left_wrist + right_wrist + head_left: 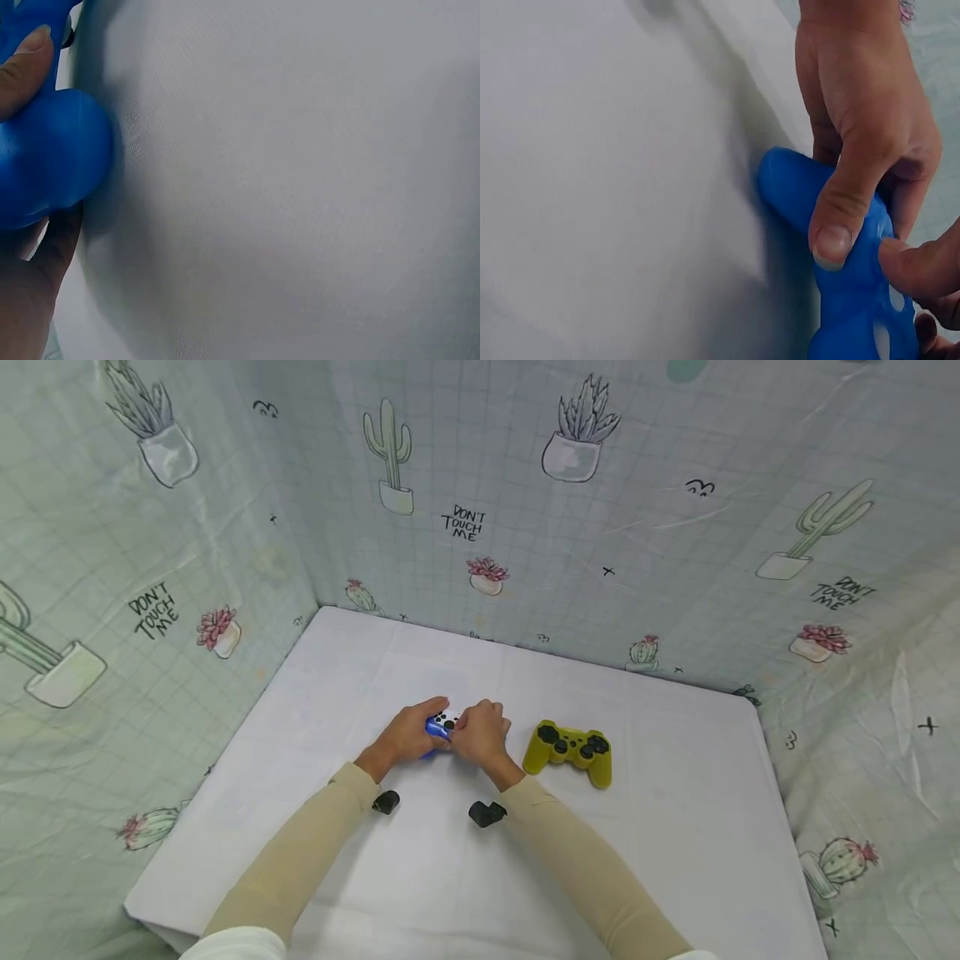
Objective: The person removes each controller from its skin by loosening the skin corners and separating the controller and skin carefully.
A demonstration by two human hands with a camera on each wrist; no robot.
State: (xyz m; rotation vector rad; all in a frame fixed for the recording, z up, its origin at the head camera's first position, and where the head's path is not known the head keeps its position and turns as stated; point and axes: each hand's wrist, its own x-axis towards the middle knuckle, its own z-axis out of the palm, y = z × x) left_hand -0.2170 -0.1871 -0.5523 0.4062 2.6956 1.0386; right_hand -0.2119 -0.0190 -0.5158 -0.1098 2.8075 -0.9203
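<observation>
Left hand (405,733) grips a blue cover (437,729) from the left side, and right hand (478,732) holds it from the right, with the fingers bent; how all the fingertips sit behind the cover, one cannot tell. Between the hands, a white controller (447,718) with black buttons shows partly inside the cover, above the counter (675,835). Whether it touches the surface is not clear.

The cover looks soft, so the main danger is probably in the stretching. If one hand pulls more strongly than the other, the edge could slip from the fingers and spring back, or a thin place near an opening could tear. If the controller sits crooked in the cover, the openings may not meet the buttons. A loosened hold could also let the controller slide out and fall. Lastly, a yellow controller (573,745) lies just beside the right wrist, so a sudden jerk of this arm might push it away.
</observation>
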